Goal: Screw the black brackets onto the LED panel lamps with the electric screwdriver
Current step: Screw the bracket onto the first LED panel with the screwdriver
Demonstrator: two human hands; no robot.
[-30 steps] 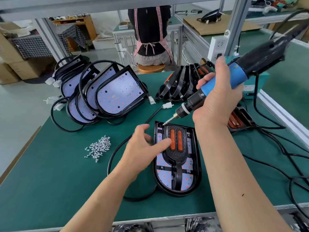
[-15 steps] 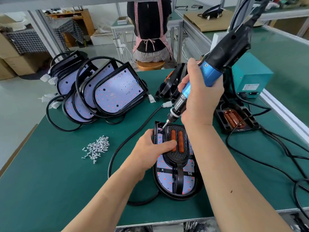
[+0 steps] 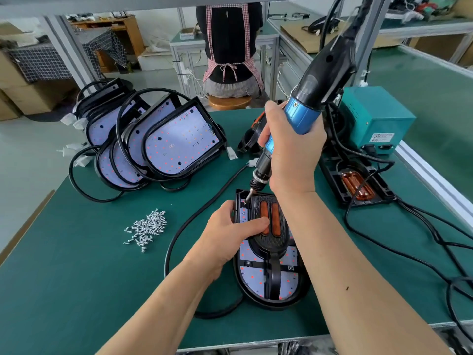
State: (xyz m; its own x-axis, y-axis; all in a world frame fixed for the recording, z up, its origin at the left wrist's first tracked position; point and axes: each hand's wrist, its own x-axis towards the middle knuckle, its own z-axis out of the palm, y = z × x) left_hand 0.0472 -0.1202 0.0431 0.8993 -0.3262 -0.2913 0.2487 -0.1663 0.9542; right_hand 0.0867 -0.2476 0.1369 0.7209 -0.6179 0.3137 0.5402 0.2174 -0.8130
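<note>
Driving hand: the right hand is clenched round the blue barrel of the electric screwdriver; the tool is tilted and its bit tip touches the far left corner of the lamp.
Steadying hand: the left hand grasps the left edge of the LED panel lamp, with the thumb laid across the black bracket, just below the bit.
Lamp: it lies flat on the green mat under both grips, with the bracket on top.
Done: two screw heads seem already seated on the bracket's cross arms, on the near side of the left grip.
Left: the corner screw under the bit is, I judge, not yet finished. The stacked lamps, far to the left of both grips, show no brackets. A screw pile lies left of the left hand, and a spare bracket lies right of the right wrist.
</note>
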